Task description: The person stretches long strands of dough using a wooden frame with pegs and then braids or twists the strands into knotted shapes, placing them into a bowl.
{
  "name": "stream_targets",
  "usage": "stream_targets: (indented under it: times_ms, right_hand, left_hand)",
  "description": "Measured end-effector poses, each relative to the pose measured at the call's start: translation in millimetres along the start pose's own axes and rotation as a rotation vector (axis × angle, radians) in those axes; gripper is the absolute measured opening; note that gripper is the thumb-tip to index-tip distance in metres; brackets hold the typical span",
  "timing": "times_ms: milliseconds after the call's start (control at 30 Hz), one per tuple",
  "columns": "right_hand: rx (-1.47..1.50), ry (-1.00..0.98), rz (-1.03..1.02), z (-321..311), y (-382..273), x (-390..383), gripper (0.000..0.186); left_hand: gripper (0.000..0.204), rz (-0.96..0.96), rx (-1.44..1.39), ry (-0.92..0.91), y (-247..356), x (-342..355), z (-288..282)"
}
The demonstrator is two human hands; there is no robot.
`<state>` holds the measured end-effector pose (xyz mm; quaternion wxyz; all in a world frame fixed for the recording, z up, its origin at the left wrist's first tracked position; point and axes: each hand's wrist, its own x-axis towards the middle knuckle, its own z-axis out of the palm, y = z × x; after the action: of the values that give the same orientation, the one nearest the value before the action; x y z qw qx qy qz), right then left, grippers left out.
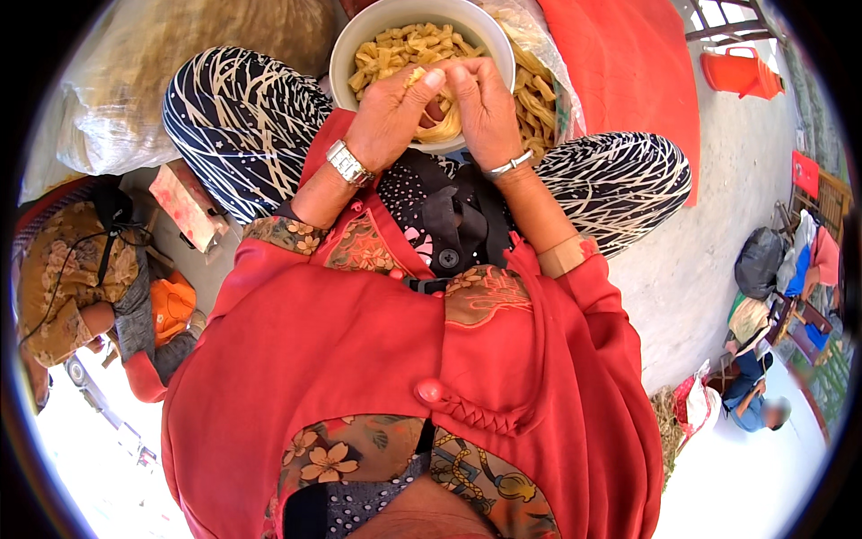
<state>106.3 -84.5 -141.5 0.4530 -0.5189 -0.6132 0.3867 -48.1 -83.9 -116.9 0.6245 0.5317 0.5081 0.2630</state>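
Note:
Both my hands meet over a white bucket (339, 76) that stands between my knees. Inside it are many pale yellow, knotted pieces (404, 49) that look like bean curd skin knots. My left hand (389, 115) is closed, thumb and fingers pinching a soft yellow strip (440, 131). My right hand (486, 110) is closed on the same strip, its thumb close to the left thumb. Part of the strip hangs in a loop below the fingers, above the bucket's near rim. The fingertips partly hide how it is folded.
A clear plastic bag (573, 108) with more yellow knots (537, 103) lies right of the bucket, beside a red sheet (620, 63). A large filled plastic sack (180, 81) stands at left, near a small wooden stool (190, 205). Another person (76, 260) sits at far left.

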Motion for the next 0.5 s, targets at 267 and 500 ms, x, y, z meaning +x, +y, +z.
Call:
stream_targets:
  times_ms: [267,500]
  right_hand:
    - [0.08,-0.025,0.106,-17.1,4.4,-3.9,0.045]
    - [0.042,0.036,0.226,-62.3,11.6,-19.2,0.045]
  left_hand:
    - [0.051,-0.122,-0.867,-0.356,2.9,-1.1,-1.3]
    - [0.048,0.001,-1.147,-0.477,-9.1,6.7,-16.6]
